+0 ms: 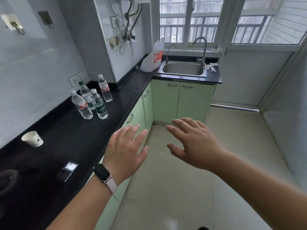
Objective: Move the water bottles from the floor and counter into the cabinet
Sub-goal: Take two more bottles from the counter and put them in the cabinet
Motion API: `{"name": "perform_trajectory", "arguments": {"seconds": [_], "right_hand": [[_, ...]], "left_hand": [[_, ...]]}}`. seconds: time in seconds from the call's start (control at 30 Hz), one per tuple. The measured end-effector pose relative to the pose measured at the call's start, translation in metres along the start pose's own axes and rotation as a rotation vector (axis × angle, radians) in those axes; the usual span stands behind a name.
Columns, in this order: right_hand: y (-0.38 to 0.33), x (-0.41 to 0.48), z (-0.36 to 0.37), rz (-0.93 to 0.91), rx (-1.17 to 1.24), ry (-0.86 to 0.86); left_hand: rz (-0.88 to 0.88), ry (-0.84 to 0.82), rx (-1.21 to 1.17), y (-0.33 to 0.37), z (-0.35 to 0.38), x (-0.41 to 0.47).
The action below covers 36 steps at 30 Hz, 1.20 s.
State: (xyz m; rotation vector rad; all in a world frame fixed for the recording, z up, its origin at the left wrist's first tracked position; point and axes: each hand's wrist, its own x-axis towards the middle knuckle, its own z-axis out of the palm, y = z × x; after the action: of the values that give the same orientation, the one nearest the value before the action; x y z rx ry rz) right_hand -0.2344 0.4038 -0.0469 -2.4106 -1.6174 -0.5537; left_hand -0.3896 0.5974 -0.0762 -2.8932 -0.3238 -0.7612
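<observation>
Black counter (66,146) is running up the left of the frame, with pale floor tile filling the right. At lower centre I am holding my left hand (126,150) and right hand (192,143) in the air, fingers spread, gripping nothing. I am judging it best to open a green cabinet (164,100) door first, then take one bottle per hand, lifting straight up since they are crowding together. Counting outward: one paper cup (32,139) at left, four water bottles (99,104) standing centre left on the counter, none showing on the floor, one plastic bag (153,57), two taps (201,48) at upper centre.
</observation>
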Motion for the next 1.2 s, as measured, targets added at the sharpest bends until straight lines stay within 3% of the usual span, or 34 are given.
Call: {"name": "perform_trajectory", "arguments": {"seconds": [0.37, 0.67, 0.87, 1.2], "right_hand": [[0.085, 0.143, 0.092, -0.216, 0.155, -0.074], [0.183, 0.254, 0.142, -0.376, 0.231, -0.101], [0.185, 0.308, 0.171, -0.476, 0.306, -0.122], [0.148, 0.413, 0.226, -0.573, 0.326, -0.111]], "left_hand": [[-0.283, -0.100, 0.133, -0.047, 0.066, 0.084], [-0.360, -0.141, 0.267, -0.066, 0.125, 0.186], [-0.486, -0.197, 0.316, -0.081, 0.143, 0.205], [-0.611, -0.212, 0.339, -0.184, 0.179, 0.219]]}}
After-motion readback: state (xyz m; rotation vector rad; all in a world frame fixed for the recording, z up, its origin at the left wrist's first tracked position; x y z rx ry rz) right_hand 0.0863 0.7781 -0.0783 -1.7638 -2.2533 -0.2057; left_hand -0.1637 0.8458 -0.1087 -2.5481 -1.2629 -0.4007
